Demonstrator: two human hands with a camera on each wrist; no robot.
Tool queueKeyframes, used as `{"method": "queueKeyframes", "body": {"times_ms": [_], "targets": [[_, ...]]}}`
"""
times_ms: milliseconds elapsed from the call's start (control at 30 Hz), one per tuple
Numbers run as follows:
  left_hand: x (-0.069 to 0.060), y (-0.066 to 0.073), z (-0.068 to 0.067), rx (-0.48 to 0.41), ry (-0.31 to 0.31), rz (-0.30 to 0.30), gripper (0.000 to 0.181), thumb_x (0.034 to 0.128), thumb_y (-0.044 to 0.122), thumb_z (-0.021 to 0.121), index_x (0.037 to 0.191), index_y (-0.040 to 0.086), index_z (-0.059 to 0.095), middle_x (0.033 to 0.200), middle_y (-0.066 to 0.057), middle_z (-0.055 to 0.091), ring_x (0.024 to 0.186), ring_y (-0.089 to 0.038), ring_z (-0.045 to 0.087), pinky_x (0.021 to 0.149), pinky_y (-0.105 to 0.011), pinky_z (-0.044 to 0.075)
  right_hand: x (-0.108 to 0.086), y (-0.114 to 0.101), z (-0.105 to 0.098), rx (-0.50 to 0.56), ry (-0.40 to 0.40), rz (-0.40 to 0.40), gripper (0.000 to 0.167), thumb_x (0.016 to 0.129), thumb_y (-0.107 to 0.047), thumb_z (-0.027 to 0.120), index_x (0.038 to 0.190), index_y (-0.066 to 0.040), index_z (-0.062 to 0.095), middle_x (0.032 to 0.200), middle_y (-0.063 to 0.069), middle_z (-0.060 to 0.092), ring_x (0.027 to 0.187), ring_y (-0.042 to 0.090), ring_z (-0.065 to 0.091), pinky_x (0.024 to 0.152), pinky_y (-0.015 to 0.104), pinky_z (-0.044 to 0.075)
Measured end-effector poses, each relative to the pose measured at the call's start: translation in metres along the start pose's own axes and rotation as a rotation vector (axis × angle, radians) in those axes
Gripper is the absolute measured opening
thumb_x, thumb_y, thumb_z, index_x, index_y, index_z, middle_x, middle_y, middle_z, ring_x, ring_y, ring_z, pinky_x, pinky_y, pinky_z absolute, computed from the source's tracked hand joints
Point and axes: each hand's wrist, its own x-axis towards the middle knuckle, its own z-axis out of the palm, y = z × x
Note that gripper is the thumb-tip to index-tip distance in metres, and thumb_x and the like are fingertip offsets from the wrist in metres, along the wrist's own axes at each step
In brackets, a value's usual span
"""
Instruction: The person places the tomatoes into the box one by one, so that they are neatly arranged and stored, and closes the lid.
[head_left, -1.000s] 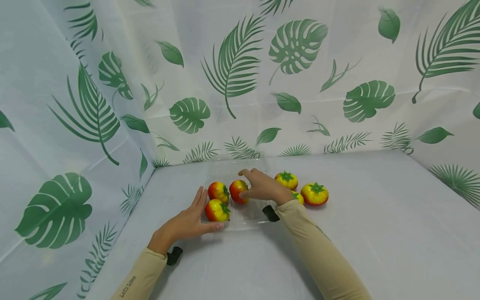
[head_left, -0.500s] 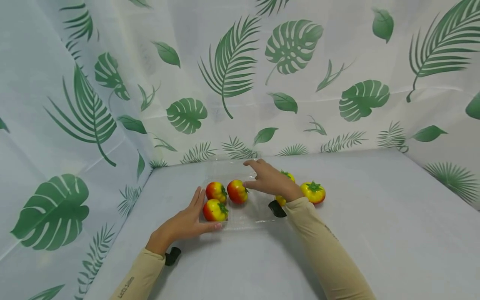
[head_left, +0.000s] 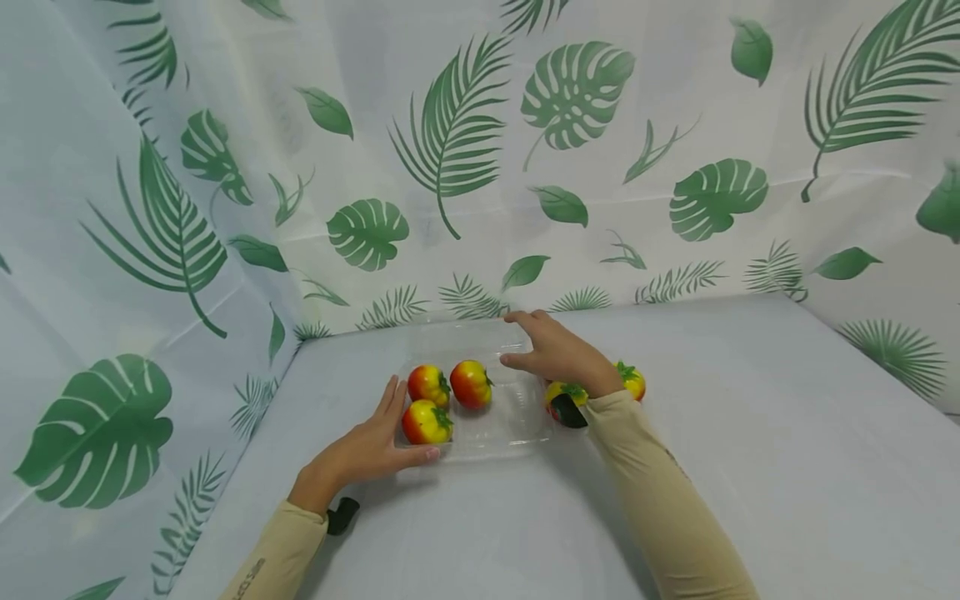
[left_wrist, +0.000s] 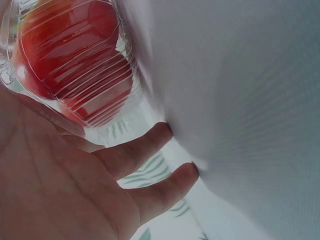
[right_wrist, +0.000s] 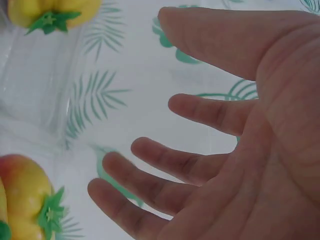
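Head view: a clear container (head_left: 510, 417) stands on the table (head_left: 720, 483), its lid (head_left: 457, 337) open at the rear. It contains three red-and-yellow fruits: the front fruit (head_left: 425, 423), the rear-left fruit (head_left: 427, 385) and the rear-right fruit (head_left: 471, 384). The left hand (head_left: 367, 446) braces the left side, fingers extended, thumb along the front edge. The right hand (head_left: 562, 354), fingers spread and holding nothing, is above the right side. Judged progress: three fruits loaded; at least two, the near outer fruit (head_left: 562, 390) and the far outer fruit (head_left: 632, 381), remain outside; lid not closed.
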Motion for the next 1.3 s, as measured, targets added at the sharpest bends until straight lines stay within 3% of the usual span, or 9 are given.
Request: {"method": "queueKeyframes", "body": {"times_ms": [167, 433, 600, 767, 1300], "targets": [[-0.003, -0.001, 0.0, -0.002, -0.003, 0.001, 0.128, 0.0902, 0.072, 0.072, 0.172, 0.006, -0.002, 0.178, -0.011, -0.015, 0.156, -0.044, 0.031, 0.122, -0.062, 0.031, -0.004, 0.005, -0.002, -0.006, 0.002, 0.023, 0.071, 0.103, -0.032, 0.072, 0.161, -0.003, 0.043, 0.155, 0.028, 0.046, 0.129, 0.039, 0.055, 0.115, 0.058, 0.044], [-0.004, 0.0, 0.0, 0.012, -0.009, 0.006, 0.13, 0.0897, 0.074, 0.071, 0.171, 0.006, -0.003, 0.178, -0.012, -0.015, 0.155, -0.046, 0.032, 0.122, -0.063, 0.03, -0.016, 0.018, -0.012, 0.006, 0.029, 0.053, 0.071, 0.102, -0.03, 0.072, 0.161, 0.0, 0.043, 0.159, 0.029, 0.042, 0.142, 0.044, 0.046, 0.119, 0.062, 0.037], [-0.004, 0.0, -0.001, 0.021, -0.007, 0.007, 0.13, 0.0899, 0.073, 0.071, 0.172, 0.007, -0.004, 0.178, -0.012, -0.015, 0.154, -0.046, 0.034, 0.121, -0.063, 0.032, -0.026, 0.032, -0.021, 0.018, 0.038, 0.077, 0.073, 0.103, -0.03, 0.072, 0.162, 0.0, 0.041, 0.16, 0.031, 0.038, 0.139, 0.046, 0.046, 0.118, 0.064, 0.038], [-0.003, -0.001, 0.0, 0.02, -0.009, 0.01, 0.128, 0.0913, 0.07, 0.073, 0.172, 0.007, -0.004, 0.178, -0.012, -0.015, 0.155, -0.046, 0.032, 0.121, -0.064, 0.031, -0.034, 0.047, -0.028, 0.004, 0.038, 0.107, 0.073, 0.104, -0.03, 0.071, 0.162, 0.001, 0.039, 0.162, 0.033, 0.037, 0.147, 0.049, 0.038, 0.121, 0.067, 0.031], [-0.002, -0.002, 0.0, 0.003, -0.008, 0.008, 0.128, 0.0906, 0.072, 0.072, 0.172, 0.008, -0.004, 0.178, -0.011, -0.016, 0.156, -0.046, 0.03, 0.122, -0.064, 0.03, -0.056, 0.087, -0.044, 0.024, -0.074, 0.215, 0.075, 0.103, -0.033, 0.07, 0.164, -0.006, 0.036, 0.159, 0.037, 0.038, 0.143, 0.055, 0.04, 0.114, 0.073, 0.036]]}}
